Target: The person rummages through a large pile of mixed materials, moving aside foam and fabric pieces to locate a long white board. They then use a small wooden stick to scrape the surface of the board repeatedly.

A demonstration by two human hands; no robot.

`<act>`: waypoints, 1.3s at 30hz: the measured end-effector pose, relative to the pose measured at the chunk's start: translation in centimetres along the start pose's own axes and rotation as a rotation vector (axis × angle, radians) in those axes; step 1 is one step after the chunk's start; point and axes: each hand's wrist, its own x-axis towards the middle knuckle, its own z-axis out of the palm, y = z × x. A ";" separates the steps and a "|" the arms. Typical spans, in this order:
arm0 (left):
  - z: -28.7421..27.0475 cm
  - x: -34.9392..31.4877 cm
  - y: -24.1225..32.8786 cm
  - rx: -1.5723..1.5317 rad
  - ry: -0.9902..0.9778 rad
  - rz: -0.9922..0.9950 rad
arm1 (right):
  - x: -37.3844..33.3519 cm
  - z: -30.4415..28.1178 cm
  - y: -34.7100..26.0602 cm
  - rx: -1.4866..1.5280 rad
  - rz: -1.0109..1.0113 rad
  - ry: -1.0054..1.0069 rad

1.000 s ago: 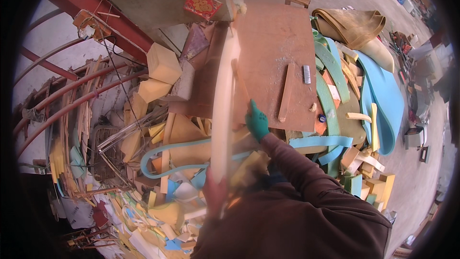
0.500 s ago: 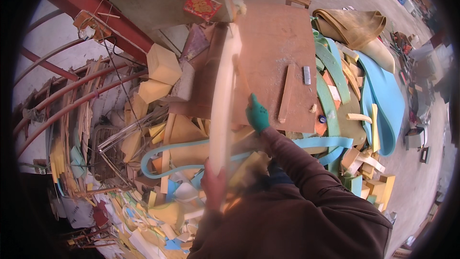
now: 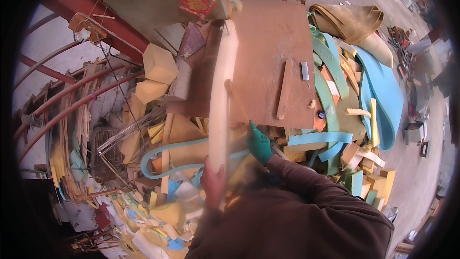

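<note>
A long cream-coloured foam strip (image 3: 221,74) runs lengthwise over the left part of a brown board table (image 3: 261,67). My bare left hand (image 3: 213,182) is closed round its near end. My right hand (image 3: 260,144), in a green glove, is at the table's near edge, right of the strip. Its fingers are closed on a thin wooden stick (image 3: 238,101) that slants forward and left. The stick's wider far end lies against the strip's right side. At the strip's far end stands a metal cabinet (image 3: 163,0) with a red paper sign. The near part of the strip is partly blurred.
A wooden bar (image 3: 285,88) and a small grey block (image 3: 305,71) lie on the table. Foam offcuts (image 3: 167,211) cover the floor at the near left. On the right are blue foam sheets (image 3: 381,96) and green strips. Red curved pipes (image 3: 81,93) stand at left.
My right hand has drawn back toward me with the stick, whose far end has slid nearer along the strip. My left hand keeps its hold on the strip.
</note>
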 end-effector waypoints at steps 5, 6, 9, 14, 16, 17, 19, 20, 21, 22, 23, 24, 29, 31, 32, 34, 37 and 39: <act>0.0 0.8 0.7 -0.006 -0.031 0.006 | 0.7 -0.5 -0.6 0.093 0.127 -0.064; 0.0 1.1 1.0 -0.019 -0.025 0.023 | 1.0 -0.6 -0.7 0.092 0.140 -0.075; -0.1 1.9 2.0 -0.016 -0.039 0.009 | 2.2 -0.4 -0.5 0.057 0.171 -0.100; 0.1 3.5 3.2 0.013 -0.061 -0.016 | 3.9 0.5 0.6 0.053 0.044 0.040; 0.3 4.1 3.3 0.002 -0.067 -0.007 | 4.4 0.9 1.0 0.071 0.013 0.097; 0.4 4.4 3.3 0.012 -0.060 0.011 | 4.6 1.0 1.2 0.053 0.019 0.081; 0.7 5.2 3.2 0.017 -0.028 0.077 | 5.3 1.3 1.5 0.042 0.058 0.071; 0.8 5.5 3.2 0.019 -0.030 0.062 | 5.6 1.3 1.6 0.041 0.063 0.056; 1.0 5.9 3.1 0.018 -0.027 0.059 | 6.0 1.4 1.7 0.048 0.088 0.036; 1.2 6.3 3.1 0.017 -0.023 0.056 | 6.4 1.5 1.9 0.055 0.113 0.016; 1.3 6.6 3.2 0.032 -0.026 0.052 | 6.8 1.6 2.0 0.060 0.100 0.038; 1.5 7.0 3.2 0.046 -0.030 0.048 | 7.2 1.8 2.1 0.065 0.088 0.060; 1.8 8.7 4.1 0.060 -0.062 0.041 | 9.5 2.1 2.5 -0.003 -0.003 0.164; 2.1 9.2 4.3 0.077 -0.066 0.030 | 10.5 1.9 2.6 -0.024 0.068 0.112; 2.2 9.3 4.3 0.073 -0.062 0.026 | 10.8 1.8 2.6 -0.031 0.070 0.113; 2.4 9.0 3.8 0.051 -0.028 0.046 | 11.3 1.6 2.5 -0.045 0.136 0.082; 2.3 5.6 2.0 0.120 -0.075 -0.110 | 11.4 1.8 2.1 -0.045 0.079 0.179; 1.1 1.9 0.1 0.114 -0.099 -0.154 | 11.3 2.0 1.8 -0.074 0.048 0.188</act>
